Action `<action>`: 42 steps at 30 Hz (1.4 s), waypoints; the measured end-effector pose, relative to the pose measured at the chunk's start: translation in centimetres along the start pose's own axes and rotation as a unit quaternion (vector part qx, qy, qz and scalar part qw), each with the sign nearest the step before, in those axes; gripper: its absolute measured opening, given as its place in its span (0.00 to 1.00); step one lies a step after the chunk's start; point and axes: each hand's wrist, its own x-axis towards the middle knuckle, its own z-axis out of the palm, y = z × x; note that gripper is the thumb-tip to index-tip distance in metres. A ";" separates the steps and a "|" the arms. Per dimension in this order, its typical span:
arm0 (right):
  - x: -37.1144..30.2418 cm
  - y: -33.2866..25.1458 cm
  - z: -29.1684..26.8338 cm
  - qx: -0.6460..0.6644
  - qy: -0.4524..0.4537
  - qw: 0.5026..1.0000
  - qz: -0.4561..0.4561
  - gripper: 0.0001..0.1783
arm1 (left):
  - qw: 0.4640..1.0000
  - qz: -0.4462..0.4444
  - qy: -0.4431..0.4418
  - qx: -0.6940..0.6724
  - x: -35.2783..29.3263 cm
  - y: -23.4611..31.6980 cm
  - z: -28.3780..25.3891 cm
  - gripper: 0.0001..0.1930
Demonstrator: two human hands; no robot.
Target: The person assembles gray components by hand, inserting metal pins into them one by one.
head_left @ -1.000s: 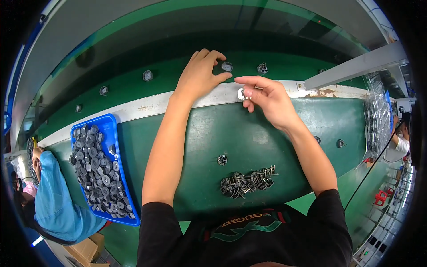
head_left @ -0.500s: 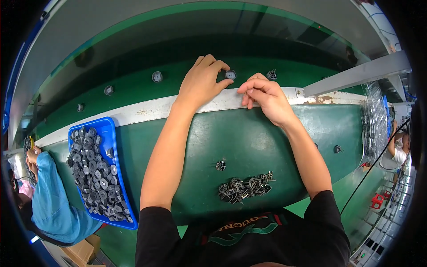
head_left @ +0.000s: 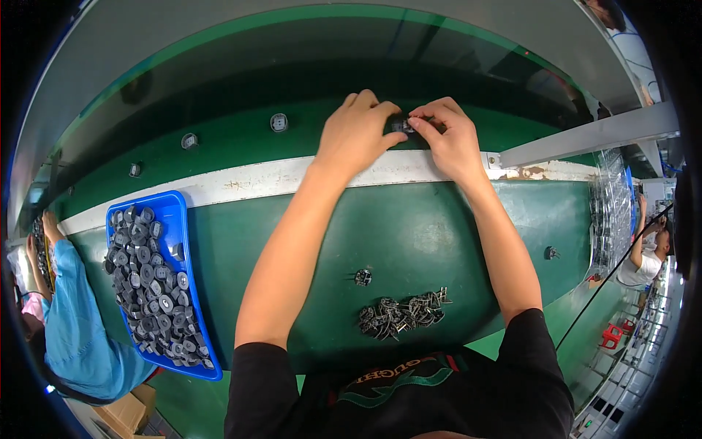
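Note:
My left hand [head_left: 358, 135] reaches over the far green strip, thumb and fingers closed round a small dark grey housing [head_left: 398, 126]. My right hand [head_left: 452, 139] meets it from the other side, pinching a small dark part with metal pins [head_left: 410, 127] against the housing. The fingertips partly hide both pieces. Three similar grey round housings stand apart on the strip to the left, the nearest housing [head_left: 278, 122] facing up. Close to my body lies a pile of black pronged parts [head_left: 402, 314], with a single pronged part [head_left: 363, 277] just beyond it.
A blue tray [head_left: 183, 219] full of grey housings sits at the left. A white rail [head_left: 248, 175] separates the strip from the green table. Another pronged part [head_left: 551, 252] lies at the right, below a grey metal bar [head_left: 585, 128]. Co-workers sit at both sides.
My right hand has moved up against my left and now pinches a pinned part at the housing. My left hand and the housings on the strip have shifted right.

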 end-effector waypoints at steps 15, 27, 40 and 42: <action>0.1 0.6 0.0 -0.065 -0.020 0.998 0.014 0.07 | 0.998 0.017 -0.053 -0.008 0.2 0.6 1.0 0.15; -1.9 2.0 -1.6 -0.189 -0.005 0.979 -0.070 0.17 | 0.999 0.029 0.019 0.021 0.0 -1.3 -2.7 0.11; -9.7 -8.9 1.2 0.007 -0.325 0.912 -0.250 0.13 | 1.000 0.023 0.010 0.014 -3.5 -5.6 -6.1 0.17; -10.2 -8.4 1.9 0.009 -0.393 0.888 -0.238 0.11 | 0.999 -0.033 -0.020 -0.009 -3.1 -4.9 -5.8 0.15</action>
